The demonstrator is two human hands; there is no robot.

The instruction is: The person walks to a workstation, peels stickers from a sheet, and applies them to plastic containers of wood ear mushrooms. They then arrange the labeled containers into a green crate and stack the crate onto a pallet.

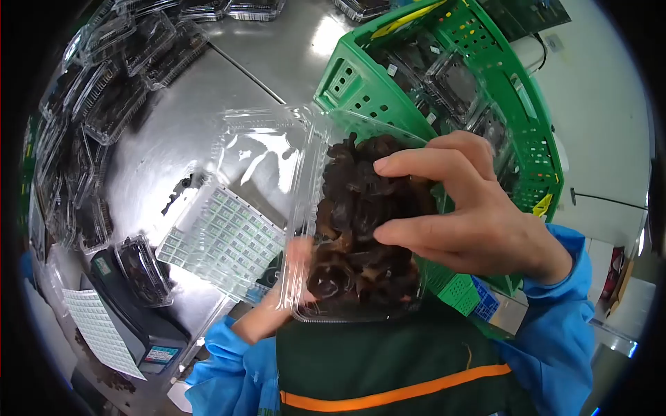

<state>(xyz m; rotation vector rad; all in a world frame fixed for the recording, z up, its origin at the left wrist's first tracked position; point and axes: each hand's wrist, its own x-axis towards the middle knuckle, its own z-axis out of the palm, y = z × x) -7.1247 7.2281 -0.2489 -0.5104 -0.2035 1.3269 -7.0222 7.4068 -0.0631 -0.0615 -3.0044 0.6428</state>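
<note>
A clear plastic clamshell box is held up in front of me with its lid folded open to the left. Dark brown, glossy pieces that look like wood ear mushrooms fill its base. My left hand grips the box at its lower left; its fingers are blurred and partly seen through the plastic. Over the box's right side reaches my right hand, thumb and forefinger spread apart, their tips at the mushrooms. Whether those tips press on the pieces is hard to see.
Several closed filled boxes are heaped along the left. A green crate at upper right holds more. Sheets of small labels lie on the metal table. A dark device and one filled box stand lower left.
</note>
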